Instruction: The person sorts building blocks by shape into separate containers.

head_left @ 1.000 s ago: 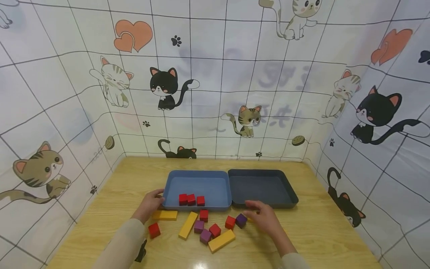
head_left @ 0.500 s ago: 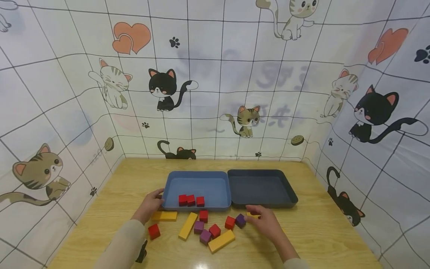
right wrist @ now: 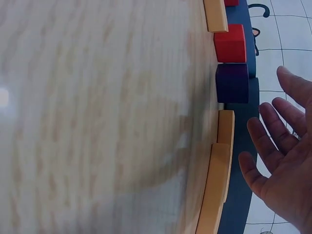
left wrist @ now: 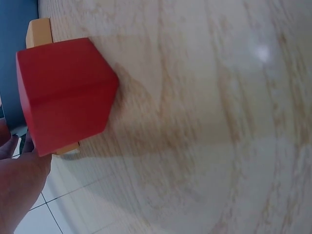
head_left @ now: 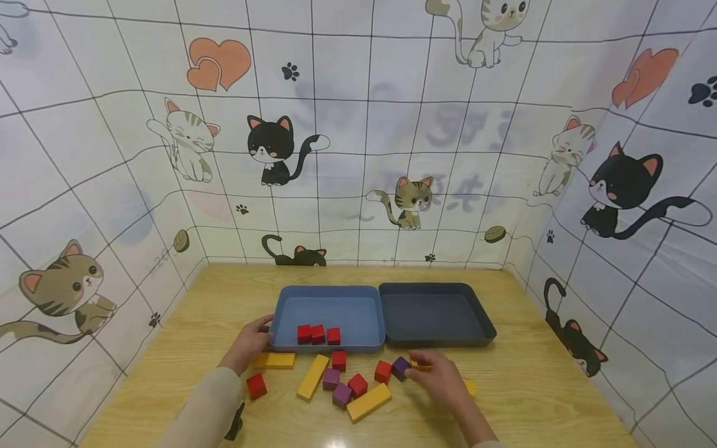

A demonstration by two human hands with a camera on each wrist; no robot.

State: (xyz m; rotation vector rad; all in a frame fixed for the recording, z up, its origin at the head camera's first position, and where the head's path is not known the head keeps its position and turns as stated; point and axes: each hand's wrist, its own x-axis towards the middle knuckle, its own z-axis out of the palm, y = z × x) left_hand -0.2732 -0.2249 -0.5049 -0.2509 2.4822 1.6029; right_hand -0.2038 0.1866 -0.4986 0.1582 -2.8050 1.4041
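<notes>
Yellow block point(head_left: 421, 364) lies on the wooden table point(head_left: 532, 386), just in front of the dark tray point(head_left: 437, 317), half hidden under the R hand point(head_left: 439, 379). Right wrist view shows two yellow bars point(right wrist: 218, 165) end to end at the tray edge, purple cube point(right wrist: 232, 83) and red cube point(right wrist: 230, 43) beside them.

R hand: fingers straight, spread, palm open above the yellow bars, gripping nothing; contact w/ block can't be told from head view. L hand point(head_left: 251, 339): fingers curled on the near-left corner of the blue tray point(head_left: 327, 297), holding it. Red cube point(left wrist: 63, 92) sits just by it in left wrist view, w/ another yellow bar point(head_left: 274, 359) behind.

Handling, judged: painted wood, rigid, light, smooth faces so a bit slippery; not fragile. Best pinch across the long sides, thumb vs fingers, near the middle so it doesn't pivot.

Blue tray has 3 red cubes point(head_left: 318, 334); dark tray shows none. More red, purple, yellow blocks scattered betw the hands.

Vs 0.5 s ago: R hand moved slightly nearer and down over the block, a yellow end now showing at its right side point(head_left: 469, 387). L hand and all other blocks unchanged
</notes>
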